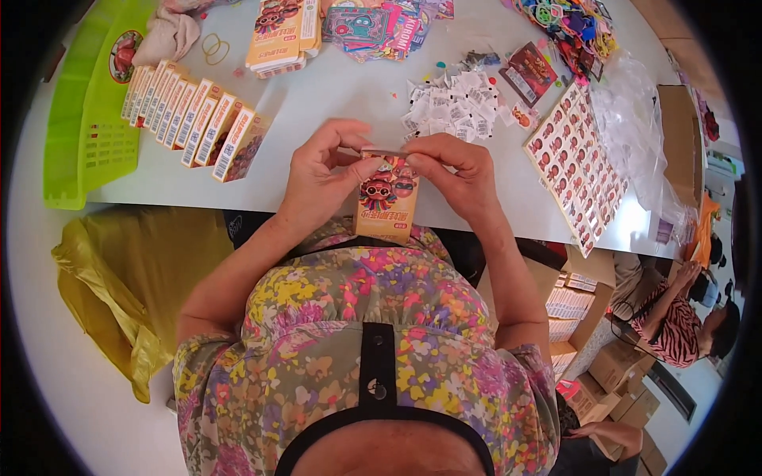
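A small yellow-orange cardboard box (384, 213) with cartoon figures on its front stands at the table's near edge, close against my body. My left hand (325, 166) has its thumb on the upper left corner, fingers curled behind and above. On the upper right corner, my right hand (459, 170) pinches the rim between thumb and forefinger. A thin grey-brown strip along the box's top edge runs between both hands; it may be the flap. What lies inside the box is hidden.
Left of my hands stands a row of similar boxes (194, 119) beside a green plastic basket (95, 151). Farther back lie stacked boxes (279, 36) and colourful cards (373, 28). Small white packets (454, 105), a sticker sheet (578, 163) and clear plastic bags (635, 119) lie to the right.
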The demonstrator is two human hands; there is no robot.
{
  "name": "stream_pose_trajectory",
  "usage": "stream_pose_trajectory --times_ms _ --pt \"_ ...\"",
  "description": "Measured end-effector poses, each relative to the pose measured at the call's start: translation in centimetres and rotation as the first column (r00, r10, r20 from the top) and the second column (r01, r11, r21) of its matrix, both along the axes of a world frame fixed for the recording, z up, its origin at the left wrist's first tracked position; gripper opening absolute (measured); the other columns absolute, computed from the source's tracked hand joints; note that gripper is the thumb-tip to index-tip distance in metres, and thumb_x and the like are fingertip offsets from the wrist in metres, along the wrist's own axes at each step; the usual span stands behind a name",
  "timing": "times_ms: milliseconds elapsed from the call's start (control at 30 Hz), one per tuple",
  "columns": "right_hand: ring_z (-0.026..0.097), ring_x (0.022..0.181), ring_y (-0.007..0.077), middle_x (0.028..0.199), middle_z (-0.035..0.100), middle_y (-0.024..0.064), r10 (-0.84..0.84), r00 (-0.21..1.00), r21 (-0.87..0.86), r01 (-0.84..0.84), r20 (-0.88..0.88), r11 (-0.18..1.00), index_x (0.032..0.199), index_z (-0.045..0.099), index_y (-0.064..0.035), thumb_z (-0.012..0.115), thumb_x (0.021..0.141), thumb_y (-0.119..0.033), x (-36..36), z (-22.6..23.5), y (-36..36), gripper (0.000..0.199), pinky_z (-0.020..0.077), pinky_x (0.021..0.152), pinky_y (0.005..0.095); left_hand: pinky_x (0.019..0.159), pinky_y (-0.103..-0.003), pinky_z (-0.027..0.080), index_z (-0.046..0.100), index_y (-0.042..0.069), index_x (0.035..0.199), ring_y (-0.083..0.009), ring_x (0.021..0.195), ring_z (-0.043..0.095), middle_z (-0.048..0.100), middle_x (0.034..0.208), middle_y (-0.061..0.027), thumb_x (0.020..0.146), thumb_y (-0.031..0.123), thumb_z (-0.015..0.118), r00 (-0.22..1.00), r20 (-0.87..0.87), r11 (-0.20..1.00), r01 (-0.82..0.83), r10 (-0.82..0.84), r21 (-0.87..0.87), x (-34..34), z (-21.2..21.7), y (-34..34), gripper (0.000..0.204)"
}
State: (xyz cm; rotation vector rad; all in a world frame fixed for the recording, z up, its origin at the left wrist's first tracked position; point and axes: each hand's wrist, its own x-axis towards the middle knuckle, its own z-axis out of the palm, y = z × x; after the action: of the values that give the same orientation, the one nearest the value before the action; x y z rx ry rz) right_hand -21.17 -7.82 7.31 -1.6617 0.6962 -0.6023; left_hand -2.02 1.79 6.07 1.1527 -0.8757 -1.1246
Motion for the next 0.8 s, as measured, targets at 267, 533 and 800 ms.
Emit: stream_pose_trajectory --times_ms 267,533,800 --pt "0.063 0.078 0.0075 0.087 0.070 0.0038 0.084 0.981 0.325 -0.024 -0.172 0.945 0.096 0.072 0.0000 0.071 0.083 -0.004 0.0 1.2 -1.6 0.014 0.0519 0.070 0.0210 0.072 -0.022 0.050 0.070 0.001 0.089 -0.0070 0.076 0.061 0.068 0.082 -0.0034 0.081 0.001 0.073 0.982 0.015 0.956 0.178 -0.186 0.232 1.7 1.5 -1.1 0.008" --pt "0.062 0.075 0.0062 0.085 0.070 0.0040 0.132 0.973 0.397 -0.047 -0.190 0.916 0.091 0.073 0.0004 0.072 0.080 -0.003 0.1 1.8 -2.2 0.012 0.0516 0.067 0.0209 0.071 -0.022 0.049 0.070 0.001 0.089 -0.0064 0.075 0.060 0.068 0.082 -0.0022 0.083 0.001 0.071 0.978 -0.062 0.948 0.207 -0.198 0.242 1.8 1.7 -1.4 0.006" --pt "0.064 0.078 0.0099 0.093 0.069 0.0064 0.110 0.992 0.504 -0.066 -0.058 0.861 0.091 0.072 0.0010 0.069 0.084 -0.005 -0.6 1.6 -0.5 0.010 0.0537 0.070 0.0240 0.074 -0.023 0.048 0.069 0.000 0.088 -0.0086 0.083 0.059 0.064 0.094 -0.0064 0.087 0.001 0.066 0.940 -0.028 0.928 0.340 -0.340 0.154 2.6 1.0 -0.5 0.003"
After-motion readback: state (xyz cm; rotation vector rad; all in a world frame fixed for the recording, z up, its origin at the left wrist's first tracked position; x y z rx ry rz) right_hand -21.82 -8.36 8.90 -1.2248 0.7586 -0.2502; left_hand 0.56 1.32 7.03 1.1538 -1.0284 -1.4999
